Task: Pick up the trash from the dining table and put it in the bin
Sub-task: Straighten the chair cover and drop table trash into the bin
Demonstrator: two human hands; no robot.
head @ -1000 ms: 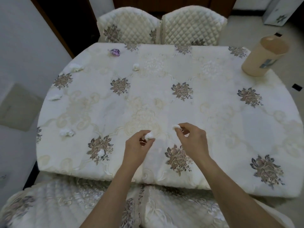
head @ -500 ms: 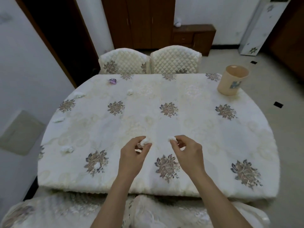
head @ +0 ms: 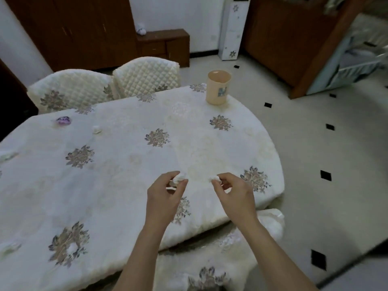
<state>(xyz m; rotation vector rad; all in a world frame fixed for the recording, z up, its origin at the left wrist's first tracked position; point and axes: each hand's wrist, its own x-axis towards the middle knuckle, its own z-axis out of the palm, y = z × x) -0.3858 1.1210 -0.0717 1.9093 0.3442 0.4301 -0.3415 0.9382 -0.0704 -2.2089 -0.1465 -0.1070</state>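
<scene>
My left hand (head: 164,196) pinches a small white paper wad (head: 180,177) between thumb and fingers above the dining table (head: 117,164). My right hand (head: 233,192) pinches a second white wad (head: 214,177) the same way, a short gap to the right. A peach plastic bin (head: 218,87) stands on the table's far right corner, well beyond both hands. More trash lies on the cloth: a purple wrapper (head: 63,120) and a white wad (head: 96,129) at the far left, another white wad (head: 72,247) near the front left.
Two quilted chairs (head: 105,87) stand behind the table, and another chair (head: 210,263) sits under my arms. More pale scraps (head: 8,156) lie at the table's left edge. Tiled floor (head: 327,164) spreads to the right, with brown cabinets (head: 163,47) at the back.
My view has swung up and to the right, so the bin sits nearer the middle. Both hands keep their wads and have lifted slightly above the cloth.
</scene>
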